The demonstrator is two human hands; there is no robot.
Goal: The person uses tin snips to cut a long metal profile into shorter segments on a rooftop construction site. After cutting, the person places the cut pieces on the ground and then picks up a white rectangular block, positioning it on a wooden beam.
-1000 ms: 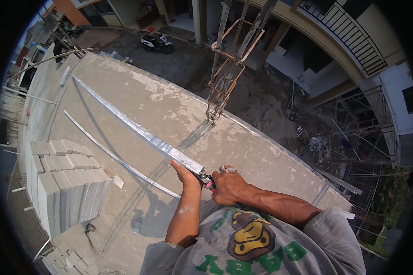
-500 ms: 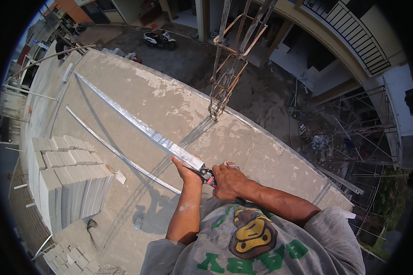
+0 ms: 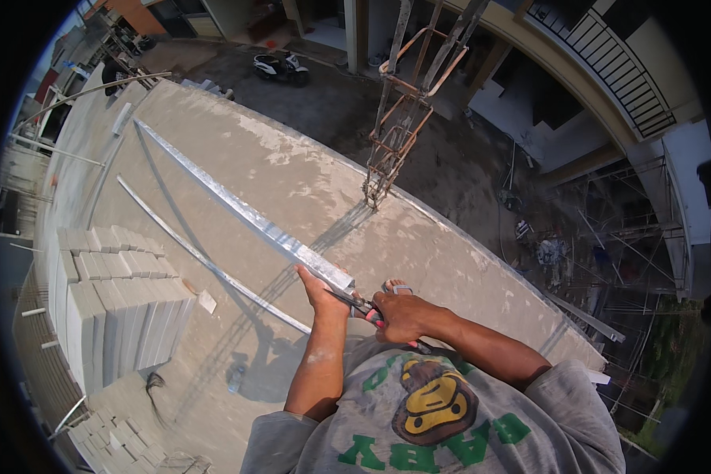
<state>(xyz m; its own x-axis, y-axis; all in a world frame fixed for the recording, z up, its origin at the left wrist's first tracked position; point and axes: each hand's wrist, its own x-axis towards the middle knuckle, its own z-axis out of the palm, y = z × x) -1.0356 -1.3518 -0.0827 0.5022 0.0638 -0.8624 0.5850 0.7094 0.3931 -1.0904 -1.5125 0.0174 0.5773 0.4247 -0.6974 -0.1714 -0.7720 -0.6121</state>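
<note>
A long, light-gauge silver metal channel [image 3: 245,215] stretches from near my body toward the far left. My left hand [image 3: 322,295] is closed under its near end, with the thumb side along the edge. Tin snips [image 3: 363,306] with dark jaws and reddish-pink handles are at that same end. Wrapped around their handles is my right hand [image 3: 407,317]. Whether the jaws bite into the metal cannot be made out. Left of the channel, a second thin metal strip [image 3: 213,270] lies on the concrete.
Pale blocks [image 3: 126,316] are stacked at the left, with more at lower left. A clear bottle [image 3: 237,378] stands near my shadow. A rebar column [image 3: 395,134] rises at the slab's far edge, beyond which the ground drops to a yard with a parked scooter [image 3: 281,68] and scaffolding [image 3: 632,213].
My right hand and the snips have shifted slightly right from the channel's end, and the pink handles show more. The whole view has moved a little; my left hand keeps its hold.
</note>
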